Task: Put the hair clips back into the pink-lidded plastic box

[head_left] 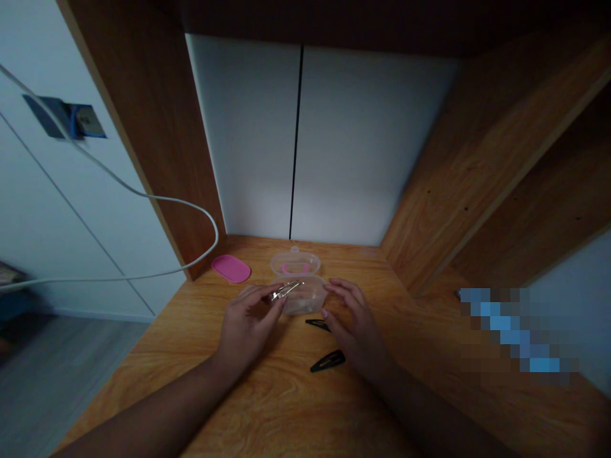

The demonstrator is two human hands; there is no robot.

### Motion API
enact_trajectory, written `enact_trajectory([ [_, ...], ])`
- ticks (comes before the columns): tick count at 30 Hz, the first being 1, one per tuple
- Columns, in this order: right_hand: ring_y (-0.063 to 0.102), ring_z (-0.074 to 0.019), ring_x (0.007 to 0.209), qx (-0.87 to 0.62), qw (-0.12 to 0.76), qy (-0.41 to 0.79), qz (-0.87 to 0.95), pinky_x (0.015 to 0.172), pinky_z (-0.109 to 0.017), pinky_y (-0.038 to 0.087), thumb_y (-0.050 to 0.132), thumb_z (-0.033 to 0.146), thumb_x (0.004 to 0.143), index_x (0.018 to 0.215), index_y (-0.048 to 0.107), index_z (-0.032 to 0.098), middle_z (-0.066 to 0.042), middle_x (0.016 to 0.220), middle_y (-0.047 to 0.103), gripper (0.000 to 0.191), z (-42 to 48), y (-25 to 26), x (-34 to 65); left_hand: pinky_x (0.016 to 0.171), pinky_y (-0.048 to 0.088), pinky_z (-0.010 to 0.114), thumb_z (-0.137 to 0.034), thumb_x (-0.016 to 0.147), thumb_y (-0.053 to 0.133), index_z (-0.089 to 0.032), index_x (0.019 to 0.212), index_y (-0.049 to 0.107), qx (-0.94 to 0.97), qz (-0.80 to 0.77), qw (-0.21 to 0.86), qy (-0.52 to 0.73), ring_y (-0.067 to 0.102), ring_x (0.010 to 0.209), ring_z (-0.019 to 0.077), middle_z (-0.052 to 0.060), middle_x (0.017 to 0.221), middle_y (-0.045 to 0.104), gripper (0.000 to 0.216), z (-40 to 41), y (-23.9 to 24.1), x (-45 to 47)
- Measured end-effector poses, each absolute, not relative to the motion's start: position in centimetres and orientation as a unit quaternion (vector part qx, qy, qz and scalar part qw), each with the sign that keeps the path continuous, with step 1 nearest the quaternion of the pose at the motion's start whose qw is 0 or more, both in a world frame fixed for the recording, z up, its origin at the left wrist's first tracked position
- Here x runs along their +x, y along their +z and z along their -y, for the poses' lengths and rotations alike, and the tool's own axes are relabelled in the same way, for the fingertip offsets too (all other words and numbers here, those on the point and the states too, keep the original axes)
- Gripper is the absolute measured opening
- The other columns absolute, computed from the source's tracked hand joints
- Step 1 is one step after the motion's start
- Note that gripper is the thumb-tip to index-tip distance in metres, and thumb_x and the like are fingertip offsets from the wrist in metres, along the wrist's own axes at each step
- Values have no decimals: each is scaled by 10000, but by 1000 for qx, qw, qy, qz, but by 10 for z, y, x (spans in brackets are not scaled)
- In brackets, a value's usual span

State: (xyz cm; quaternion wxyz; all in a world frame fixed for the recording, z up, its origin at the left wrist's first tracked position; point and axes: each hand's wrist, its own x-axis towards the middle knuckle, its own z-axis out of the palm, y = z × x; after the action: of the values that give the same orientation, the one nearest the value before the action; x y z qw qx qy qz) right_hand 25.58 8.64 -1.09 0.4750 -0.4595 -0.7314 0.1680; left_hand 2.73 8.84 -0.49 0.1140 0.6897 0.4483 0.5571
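My left hand (pixel 251 318) pinches shiny metal hair clips (pixel 286 291) between thumb and fingers, over a clear plastic box (pixel 305 306); how many clips I cannot tell. The box stands with its hinged lid (pixel 310 262) tipped back, and a pink handle (pixel 294 268) shows through the lid. My right hand (pixel 352 318) has its thumb and fingers at the box's right side, curved around that end. Below the box, a black snap hair clip (pixel 318 325) lies partly behind my right thumb. Nearer to me lies another black snap hair clip (pixel 328 360).
A pink oval lid-like piece (pixel 231 269) lies left of the box on the wooden desk (pixel 267 407). A white cable (pixel 210 219) loops in front of the left wooden panel (pixel 157 146). White back panels and a right wooden side (pixel 443 184) enclose the desk.
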Motion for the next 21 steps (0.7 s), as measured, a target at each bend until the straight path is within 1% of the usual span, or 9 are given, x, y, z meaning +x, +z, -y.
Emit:
enact_trajectory([
  [3,476,-266,1293,-463,452,186,739,1105,-481,387,627,204,870,1201,624,280,-89,1351,496,339,-86,-12,254,814,503,346,-252,876,693,-195,1078,738,695,-470,89,537,649,848,204,49,924,744,214,-96,-10,22],
  [6,474,-263,1295,-459,453,196,739,1115,-478,381,625,197,866,1156,645,271,-90,1332,495,300,-85,-13,252,839,466,394,-253,878,692,-208,1115,737,704,-492,47,510,616,866,229,56,894,726,245,-100,-13,19],
  [9,490,-262,1271,-456,454,195,740,1079,-467,415,616,192,865,1104,664,263,-92,1305,510,254,-86,-13,251,867,423,434,-231,856,719,-226,1139,733,704,-522,16,482,602,891,245,65,909,711,283,-101,-14,20],
  [13,519,-258,1222,-462,460,187,735,961,-416,486,591,178,859,1088,656,252,-93,1275,534,250,-88,-11,252,920,379,463,-194,881,690,-243,1176,710,722,-526,30,448,600,978,252,70,985,732,299,-99,-13,22],
  [15,565,-244,1128,-488,459,163,725,887,-383,509,556,168,860,1041,637,228,-95,1192,572,207,-89,-10,254,929,366,468,-190,901,666,-244,1160,712,728,-522,33,443,597,995,252,67,1000,738,268,-98,-11,23],
  [18,601,-211,876,-543,428,123,712,771,-351,505,508,113,827,901,595,210,-59,937,612,149,-90,-10,258,925,357,469,-194,903,665,-240,1140,708,734,-509,19,449,586,1009,259,61,1024,734,245,-95,-6,24],
  [19,591,-208,827,-552,412,117,715,757,-350,494,519,100,802,856,589,211,-44,871,606,142,-91,-11,259,928,354,468,-194,901,666,-236,1136,703,740,-496,11,454,580,1019,261,60,1041,729,241,-93,-5,24],
  [21,578,-219,814,-555,384,115,729,771,-364,472,581,106,756,787,603,214,-32,813,597,114,-91,-13,260,928,357,455,-185,900,659,-223,1119,697,758,-456,-6,467,571,1026,256,64,1058,711,225,-88,-1,26],
])
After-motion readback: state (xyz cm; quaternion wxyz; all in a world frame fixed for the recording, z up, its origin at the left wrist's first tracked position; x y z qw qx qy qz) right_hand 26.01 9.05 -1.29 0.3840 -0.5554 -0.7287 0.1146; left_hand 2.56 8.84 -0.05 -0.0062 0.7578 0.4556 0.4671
